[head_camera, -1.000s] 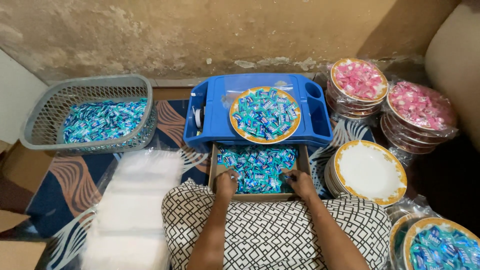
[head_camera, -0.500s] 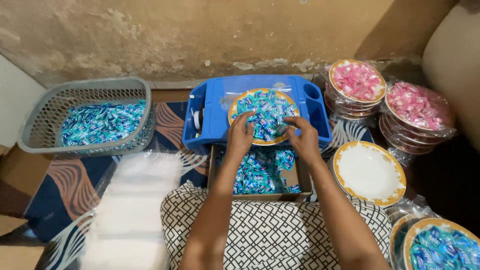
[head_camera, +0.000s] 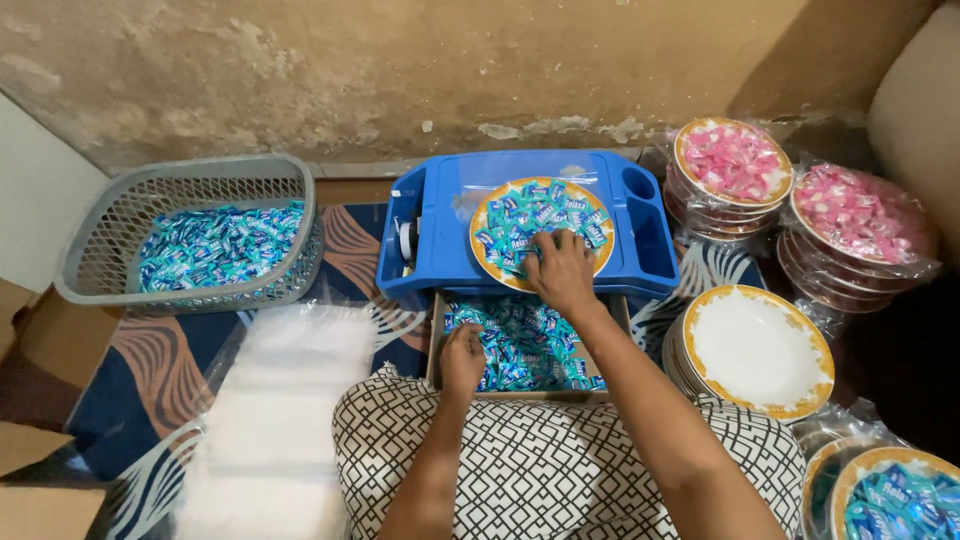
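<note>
Right hand (head_camera: 562, 270) lies flat, fingers spread, on the sweets piled on the plate (head_camera: 590, 262) in the blue tray (head_camera: 440, 250), likely levelling them. Left hand (head_camera: 462, 358) rests curled in the near box of sweets (head_camera: 525, 345); grip unclear. Empty plates (head_camera: 757, 350) wait at right.

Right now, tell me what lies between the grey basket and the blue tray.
In the head view, between the grey basket and the blue tray lies only a strip of the patterned blue and brown mat; nothing stands on it.
</note>
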